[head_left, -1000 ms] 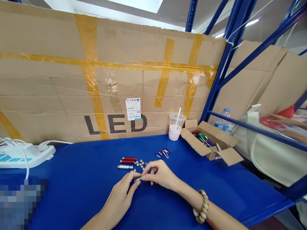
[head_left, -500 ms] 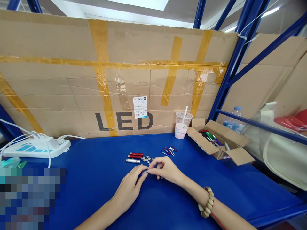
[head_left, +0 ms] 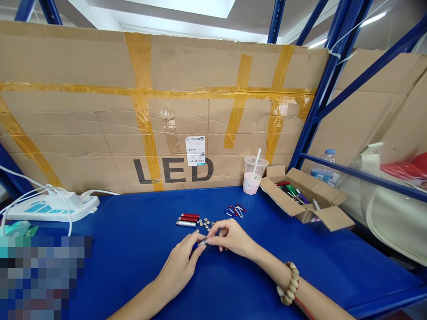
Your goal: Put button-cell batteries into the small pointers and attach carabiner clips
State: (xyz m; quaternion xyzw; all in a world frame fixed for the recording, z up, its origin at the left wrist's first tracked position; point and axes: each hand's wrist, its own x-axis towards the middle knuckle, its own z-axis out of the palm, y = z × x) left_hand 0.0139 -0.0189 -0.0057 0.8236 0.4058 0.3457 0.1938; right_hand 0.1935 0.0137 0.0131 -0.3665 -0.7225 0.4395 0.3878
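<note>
I view the surface [head_left: 230, 284] from the head camera. Clock positions are taken from the tube [head_left: 196, 244], a small blue item with a silver end, raised between both hands near the centre of the work area.

Left hand [head_left: 178, 262], 8 o'clock: fingers grasping the blue body of the tube, thumb on the near side.

Right hand [head_left: 230, 238], 3 o'clock: thumb and forefinger pinched on the silver end. I cannot tell whether a separate small part is between them. A beaded bracelet [head_left: 291, 284] sits on this wrist, at 4 o'clock.

Adjacent items: two red tubes [head_left: 190, 216] side by side at 11 o'clock, with a silver tube [head_left: 186, 223] on their near side; several round discs [head_left: 206, 222] at 12 o'clock, just beyond the fingers; coloured clips [head_left: 235, 210] at 2 o'clock.

Outlying items: a cup [head_left: 251, 182] with a straw between 1 and 2 o'clock; an open box [head_left: 283, 200] of pens [head_left: 293, 191] at 2 o'clock; a power strip [head_left: 50, 209] toward 9 o'clock.
</note>
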